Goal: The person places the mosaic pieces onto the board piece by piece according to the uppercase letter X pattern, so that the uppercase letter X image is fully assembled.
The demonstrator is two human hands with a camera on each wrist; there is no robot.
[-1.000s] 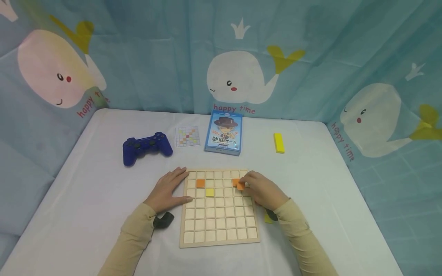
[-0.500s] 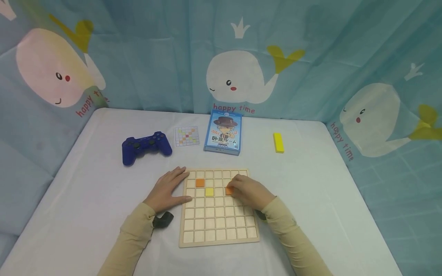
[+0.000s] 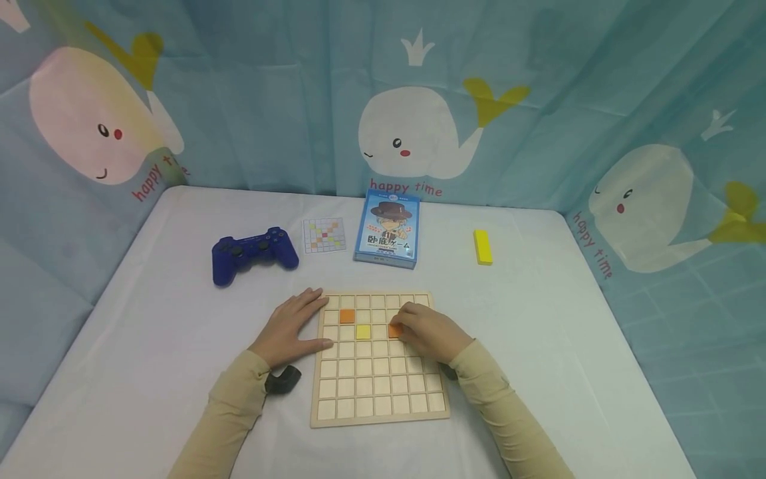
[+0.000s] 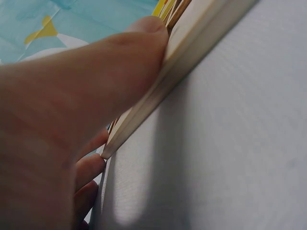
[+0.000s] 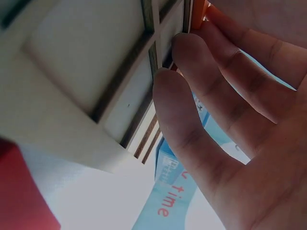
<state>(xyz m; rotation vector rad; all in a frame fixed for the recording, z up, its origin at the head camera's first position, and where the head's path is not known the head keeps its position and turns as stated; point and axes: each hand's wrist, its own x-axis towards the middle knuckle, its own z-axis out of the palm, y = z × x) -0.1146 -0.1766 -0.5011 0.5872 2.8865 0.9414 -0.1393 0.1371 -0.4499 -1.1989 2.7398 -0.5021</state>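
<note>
A wooden grid board (image 3: 380,424) lies on the white table, with an orange tile (image 3: 347,316) and a yellow tile (image 3: 363,332) in its cells. My left hand (image 3: 288,332) rests at the board's left edge, fingers extended; in the left wrist view its thumb (image 4: 129,62) lies over the rim. Over the right part of the grid, my right hand (image 3: 433,334) pinches another orange tile (image 3: 394,330) right at a third-row cell. Fingers partly cover this tile (image 5: 198,14) in the right wrist view. The cells beneath that hand are hidden.
Behind the board are a blue game controller (image 3: 255,255), a printed grid card (image 3: 324,235), a blue game box (image 3: 387,229) and a yellow block (image 3: 483,247). A red object (image 5: 24,191) shows beside the board in the right wrist view.
My right hand has moved left and slightly nearer with the orange tile, from the grid's upper right to the third row. It now covers another orange tile seen earlier. The left hand stays put.
</note>
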